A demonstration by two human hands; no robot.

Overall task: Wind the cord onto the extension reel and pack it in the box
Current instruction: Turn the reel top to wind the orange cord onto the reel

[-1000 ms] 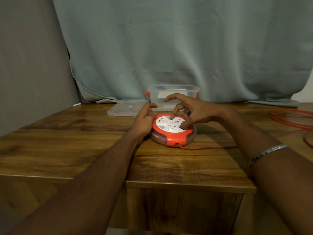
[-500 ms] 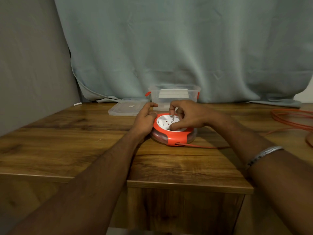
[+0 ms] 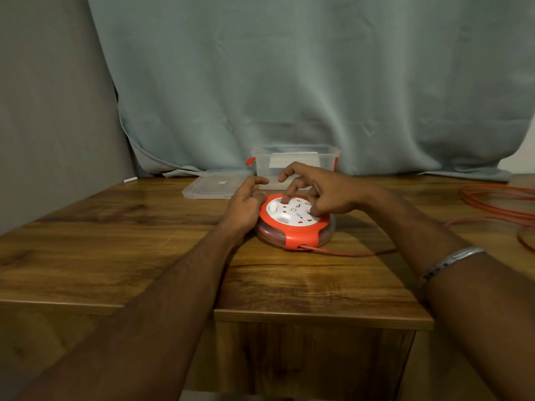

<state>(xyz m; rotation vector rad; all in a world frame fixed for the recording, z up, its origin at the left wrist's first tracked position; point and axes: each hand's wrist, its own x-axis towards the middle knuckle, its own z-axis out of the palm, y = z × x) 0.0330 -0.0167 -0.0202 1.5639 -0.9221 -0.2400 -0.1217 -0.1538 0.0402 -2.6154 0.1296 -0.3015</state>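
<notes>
Winding step: left hand (image 3: 244, 208) grips the extension reel (image 3: 293, 224) rim, right hand (image 3: 321, 191) fingers (image 3: 286, 196) spread, fingertips on hub. Next: crank in cord (image 3: 498, 206) from tabletop (image 3: 144, 241) right edge.

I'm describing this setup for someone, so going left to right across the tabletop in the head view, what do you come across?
Clear lid → left hand → extension reel → right hand → loose orange cord at the right edge. The clear box sits behind the reel, so I left it out.
</notes>
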